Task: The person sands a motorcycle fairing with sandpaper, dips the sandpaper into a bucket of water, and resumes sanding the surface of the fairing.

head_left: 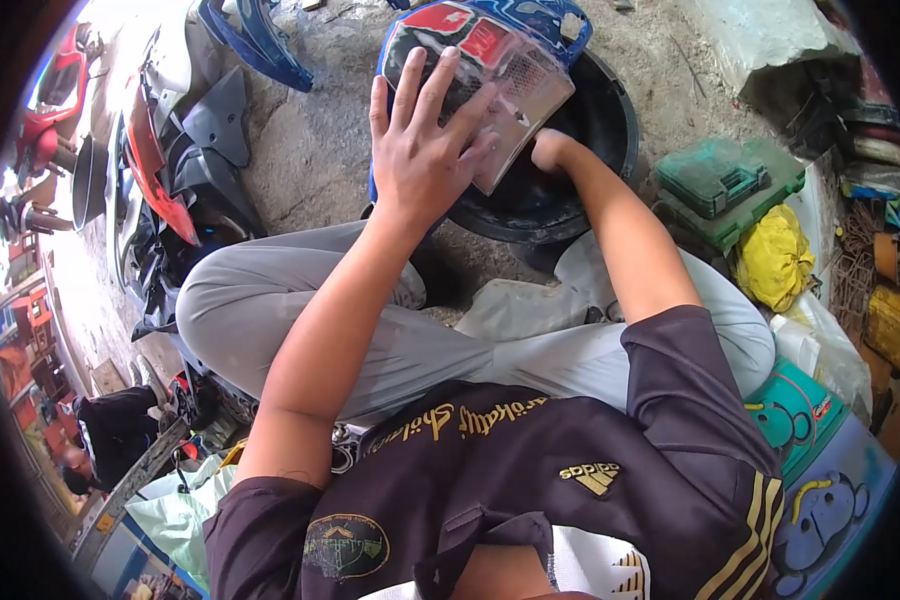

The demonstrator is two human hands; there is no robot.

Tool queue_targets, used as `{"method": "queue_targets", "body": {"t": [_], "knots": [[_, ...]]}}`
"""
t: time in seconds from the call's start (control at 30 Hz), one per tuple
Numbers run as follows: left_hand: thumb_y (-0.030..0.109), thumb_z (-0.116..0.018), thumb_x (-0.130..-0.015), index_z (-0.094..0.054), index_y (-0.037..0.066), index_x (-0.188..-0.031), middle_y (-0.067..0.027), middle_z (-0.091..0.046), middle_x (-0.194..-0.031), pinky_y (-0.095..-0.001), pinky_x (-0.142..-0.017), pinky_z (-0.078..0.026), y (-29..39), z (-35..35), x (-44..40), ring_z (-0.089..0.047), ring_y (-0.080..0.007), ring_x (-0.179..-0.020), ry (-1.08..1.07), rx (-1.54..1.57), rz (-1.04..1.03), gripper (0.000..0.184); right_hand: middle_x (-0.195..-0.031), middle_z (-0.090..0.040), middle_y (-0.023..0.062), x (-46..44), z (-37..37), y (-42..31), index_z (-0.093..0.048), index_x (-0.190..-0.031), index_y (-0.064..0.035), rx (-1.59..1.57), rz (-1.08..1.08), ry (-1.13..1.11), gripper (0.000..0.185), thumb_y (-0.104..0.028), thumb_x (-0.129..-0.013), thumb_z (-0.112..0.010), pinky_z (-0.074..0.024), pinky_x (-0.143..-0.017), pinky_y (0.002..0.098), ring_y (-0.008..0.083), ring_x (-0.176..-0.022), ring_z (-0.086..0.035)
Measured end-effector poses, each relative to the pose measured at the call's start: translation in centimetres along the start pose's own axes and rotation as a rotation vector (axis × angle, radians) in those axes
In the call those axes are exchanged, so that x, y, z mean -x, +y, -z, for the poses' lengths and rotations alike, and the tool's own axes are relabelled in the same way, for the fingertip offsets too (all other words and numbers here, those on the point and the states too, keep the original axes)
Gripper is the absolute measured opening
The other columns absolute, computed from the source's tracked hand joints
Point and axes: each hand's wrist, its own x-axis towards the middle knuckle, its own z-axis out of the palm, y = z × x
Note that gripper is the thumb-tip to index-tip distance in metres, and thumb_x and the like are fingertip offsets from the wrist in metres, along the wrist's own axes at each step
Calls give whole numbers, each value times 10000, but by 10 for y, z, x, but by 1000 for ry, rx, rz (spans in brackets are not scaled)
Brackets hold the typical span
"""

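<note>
One panel [533, 100], left hand [418, 155] on its face, right hand [557, 152] just beside its near-right edge
Left grip spread, fingers fanned over the face; right fingers hidden, can't tell that grip or whether it touches; right is nearer the mesh-patterned end; panel's long axis looks to run near-right to far-left, tilted over the black basin [620, 105]; blue part [548, 18] just beyond, joined or not I can't tell
</note>
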Motion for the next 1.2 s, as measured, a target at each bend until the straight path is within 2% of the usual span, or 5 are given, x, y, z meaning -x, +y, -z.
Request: {"method": "queue_targets", "body": {"t": [0.47, 0.57, 0.67, 0.87, 1.2], "knots": [[433, -867, -886, -758, 381, -1427, -62, -488, -1721, -626, -1324, -209, -2, -1, 0, -391, -373, -1620, -1, -3, -4, 554, -1501, -637, 268, 3, 10, -6, -618, -1528, -35, -443, -218, -143, 600, 34, -945, -495, -699, -829, 615, 488, -1251, -707], [435, -865, -889, -755, 381, -1432, -63, -486, -1721, -626, -1327, -203, -2, -1, 1, -387, -374, -1621, -3, 3, -3, 556, -1282, -765, 260, 3, 11, -2, -723, -1398, 4, -456, -215, -59, 488, -29, -941, -554, -692, -735, 536, 431, -954, -811], [435, -864, -890, -752, 381, -1437, -65, -482, -1724, -627, -1328, -201, 0, 0, 0, -386, -376, -1622, -6, 11, 2, 561, -1396, -735, 253, 16, 17, -11, -725, -1406, -10, -596, -261, -25, 489, -37, -939, -581, -679, -894, 538, 418, -1141, -785], [431, -864, -889, -749, 383, -1440, -65, -478, -1728, -626, -1328, -203, 0, 3, -1, -385, -376, -1622, -16, 29, 4, 566, -1484, -705, 207, 25, -6, -23, -736, -1421, -65, 272, 49, -203, 496, -78, -928, -689, -573, -1139, 458, 360, -1392, -674], [437, -881, -860, -739, 389, -1451, -69, -474, -1732, -639, -1323, -209, -1, 2, 0, -385, -379, -1621, -11, 37, -3, 610, -1364, -755, 226, 45, 6, -40, -761, -1343, -80, 219, 8, 4, 383, -155, -982, -656, -592, -1088, 492, 409, -1300, -714]]}}
